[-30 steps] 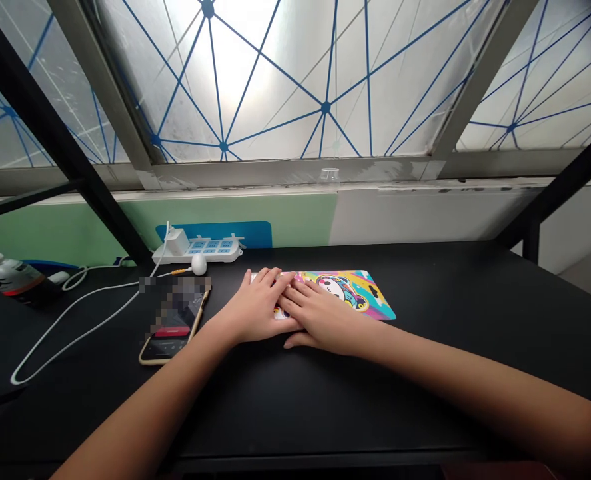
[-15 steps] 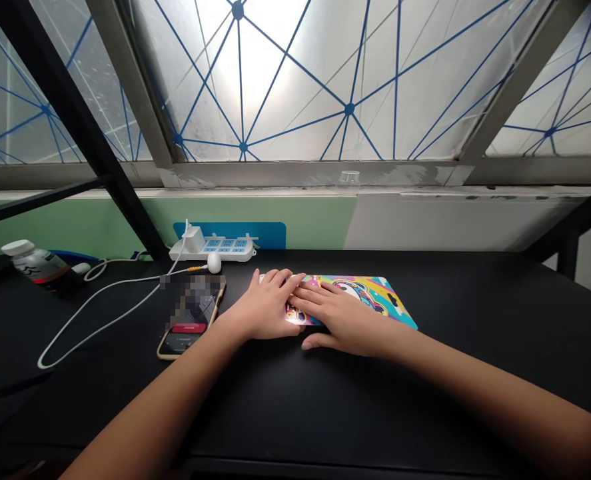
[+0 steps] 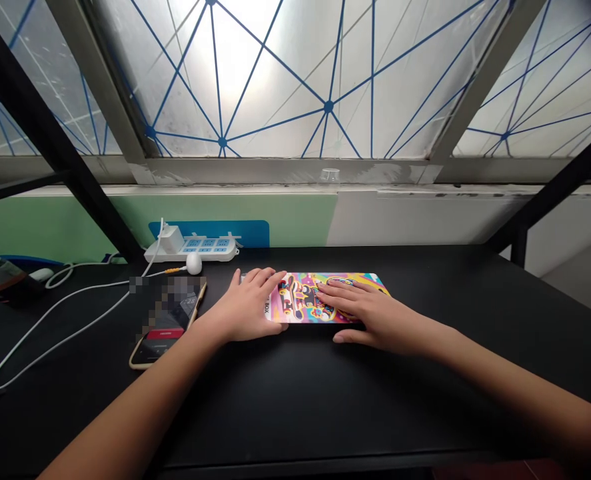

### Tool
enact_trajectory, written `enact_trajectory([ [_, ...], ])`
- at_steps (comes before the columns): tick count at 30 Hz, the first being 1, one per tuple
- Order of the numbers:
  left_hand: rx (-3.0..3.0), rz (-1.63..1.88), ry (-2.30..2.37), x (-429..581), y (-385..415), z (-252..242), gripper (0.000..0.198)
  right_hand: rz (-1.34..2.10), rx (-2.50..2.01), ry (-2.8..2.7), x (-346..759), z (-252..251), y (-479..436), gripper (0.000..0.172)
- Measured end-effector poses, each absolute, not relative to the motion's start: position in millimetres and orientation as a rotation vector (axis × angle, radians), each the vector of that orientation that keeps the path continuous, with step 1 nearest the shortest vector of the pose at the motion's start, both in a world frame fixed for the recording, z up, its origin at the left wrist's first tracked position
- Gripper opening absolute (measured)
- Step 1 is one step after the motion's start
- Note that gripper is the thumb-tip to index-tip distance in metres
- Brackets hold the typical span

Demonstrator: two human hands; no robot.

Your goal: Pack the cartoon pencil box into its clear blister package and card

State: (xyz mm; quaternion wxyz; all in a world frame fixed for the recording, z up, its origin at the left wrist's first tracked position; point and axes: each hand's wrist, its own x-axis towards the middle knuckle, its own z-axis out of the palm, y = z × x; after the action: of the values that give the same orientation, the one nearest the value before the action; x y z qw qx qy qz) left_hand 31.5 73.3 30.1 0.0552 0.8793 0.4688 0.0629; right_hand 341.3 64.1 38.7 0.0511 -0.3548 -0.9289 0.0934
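Observation:
A flat cartoon-printed box [image 3: 302, 300] in pink, yellow and blue lies on the black desk, the letters BOX at its left end. My left hand [image 3: 255, 303] is over that end, its fingers across the top and its thumb along the front edge, holding it. My right hand [image 3: 370, 313] lies flat on the right part of the printed face. Its fingers are stretched out and point left, and the thumb is apart in front of the box. The box's thickness is hard to tell, and its right end is partly under my right hand.
A phone [image 3: 162, 333] lies left of my left hand, partly behind the forearm. A white cable [image 3: 50, 320] loops across the desk [image 3: 325, 407]. Behind stand a power strip [image 3: 200, 248] with a plug and a small white round thing [image 3: 194, 263]. A bottle [image 3: 0, 277] lies far left.
My right hand has slid rightward along the printed face, away from my left hand, uncovering the middle. My left hand stays on the left end. The camera view has turned slightly right.

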Motion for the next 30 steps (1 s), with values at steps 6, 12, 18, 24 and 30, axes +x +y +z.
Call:
enact_trajectory([
  [6,2.673,0.181,1.45,33.0,72.1,30.6,0.093,0.232,-1.183,-2.795,381.7,39.7,60.7,0.07],
  [12,2.714,0.151,1.432,40.2,64.8,32.6,0.092,0.0,-1.221,-2.731,353.7,35.2,58.1,0.064],
  [18,2.653,0.205,1.412,58.9,58.1,25.7,0.093,-0.053,-0.958,-2.803,279.9,16.9,61.1,0.081],
  [24,2.612,0.214,1.45,54.6,63.0,19.8,0.097,-0.085,-0.891,-2.794,262.7,11.7,71.7,0.076],
  [30,2.605,0.176,1.46,53.6,64.4,22.5,0.1,-0.061,-0.923,-2.756,315.4,11.1,75.6,0.059],
])
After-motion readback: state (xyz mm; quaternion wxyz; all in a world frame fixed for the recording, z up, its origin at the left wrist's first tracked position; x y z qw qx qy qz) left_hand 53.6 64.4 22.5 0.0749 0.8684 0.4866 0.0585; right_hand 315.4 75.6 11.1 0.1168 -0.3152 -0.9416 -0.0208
